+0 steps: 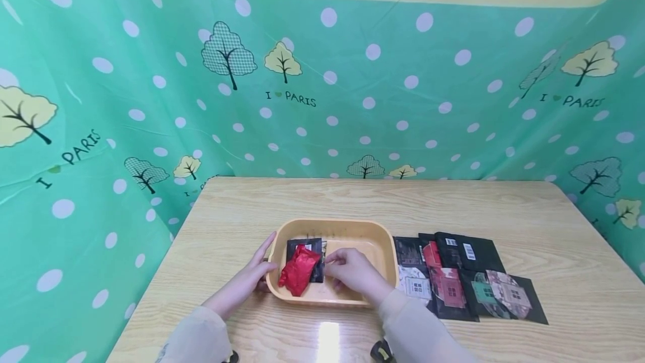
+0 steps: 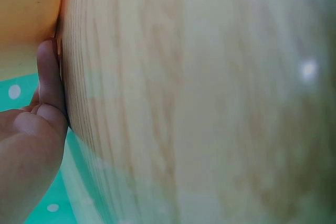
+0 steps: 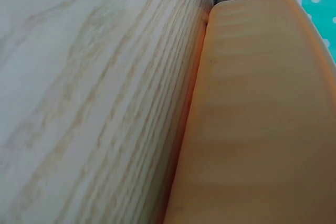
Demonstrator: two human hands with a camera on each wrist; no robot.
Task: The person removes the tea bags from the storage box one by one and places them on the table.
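Observation:
A tan plastic tray sits on the wooden table. My left hand rests against its left end, fingers mostly straight along the outer wall; the left wrist view shows this hand low beside the tray wall. Inside the tray, a crumpled red foil packet lies over black flat packets at the left. My right hand reaches in over the front rim, its curled fingers and thumb pinching at the black packets' right edge. The right wrist view shows the tray's outer wall, not my right fingers.
Right of the tray lie several overlapping black packets with printed labels: one with a white label, one red, one plain black with barcode, one pink and green. A green patterned cloth hangs behind the table.

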